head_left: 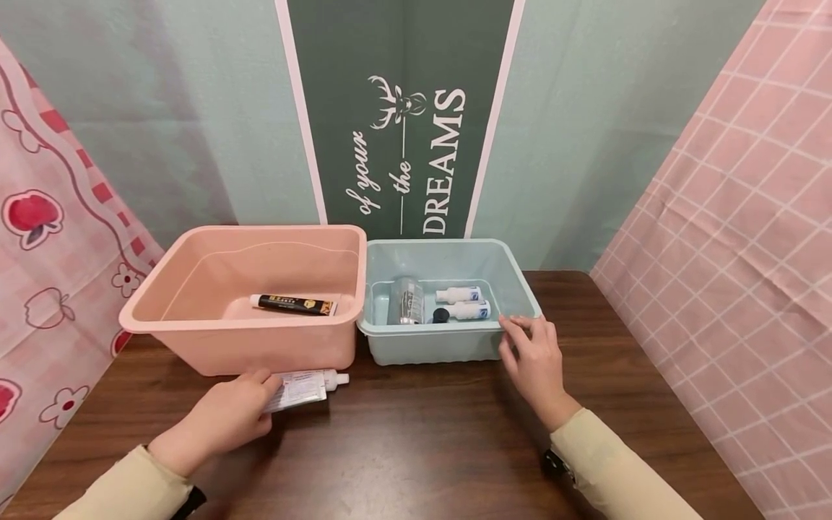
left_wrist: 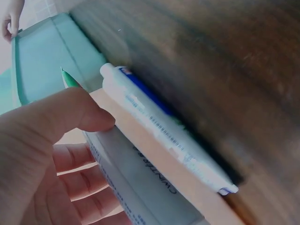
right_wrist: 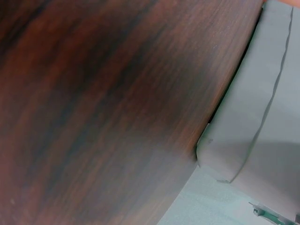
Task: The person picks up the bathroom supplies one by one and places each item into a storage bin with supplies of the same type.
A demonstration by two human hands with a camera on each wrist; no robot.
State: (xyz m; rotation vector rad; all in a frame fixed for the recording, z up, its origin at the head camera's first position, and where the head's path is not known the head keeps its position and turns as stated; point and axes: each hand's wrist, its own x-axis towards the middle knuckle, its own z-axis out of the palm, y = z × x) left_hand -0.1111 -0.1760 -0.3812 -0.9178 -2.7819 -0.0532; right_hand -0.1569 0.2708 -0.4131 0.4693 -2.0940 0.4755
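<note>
My left hand point(head_left: 227, 412) grips a white printed tube point(head_left: 295, 396) in front of the pink bin. Its thumb lies over the tube point(left_wrist: 140, 173) in the left wrist view, with the fingers on the other side. Beside it, a second white tube with a blue stripe point(left_wrist: 161, 131) lies along the foot of the pink bin; its white cap shows in the head view. My right hand point(head_left: 536, 361) rests its fingertips on the front right rim of the light blue bin point(head_left: 435, 347). The right wrist view shows no fingers.
Inside the pink bin point(head_left: 279, 350) lies a black tube point(head_left: 294, 305). The light blue bin holds a clear bottle point(head_left: 411, 300) with a black cap and two small white bottles with blue labels point(head_left: 464, 310). Both bins stand side by side on a dark wooden table point(head_left: 416, 440).
</note>
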